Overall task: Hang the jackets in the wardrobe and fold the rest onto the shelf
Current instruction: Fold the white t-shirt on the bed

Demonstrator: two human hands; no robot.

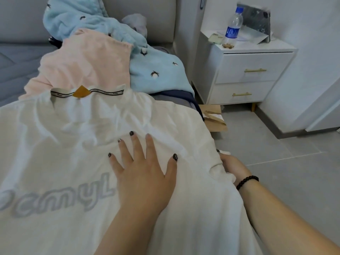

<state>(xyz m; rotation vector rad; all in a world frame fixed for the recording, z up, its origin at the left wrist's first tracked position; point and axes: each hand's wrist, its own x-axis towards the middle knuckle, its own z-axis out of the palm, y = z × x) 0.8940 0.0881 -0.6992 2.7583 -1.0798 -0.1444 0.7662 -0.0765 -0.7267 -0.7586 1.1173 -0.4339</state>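
Observation:
A white T-shirt point(73, 144) with grey lettering lies spread across the bed, collar away from me. My left hand point(143, 173) presses flat on its chest, fingers straight and spread. My right hand point(233, 168), with a dark bead bracelet on the wrist, grips the shirt's right sleeve edge at the side of the bed, its fingers curled into the fabric. Beyond the collar lie a pink garment point(88, 61) and a light blue fleece garment point(154, 70) with small black eyelash marks.
A dark navy item point(176, 94) shows under the blue fleece. The grey bed sheet point(16, 67) is at the left. A white nightstand point(248, 70) carries a water bottle point(232, 28). A brown paper bag point(213, 116) lies on the grey tiled floor.

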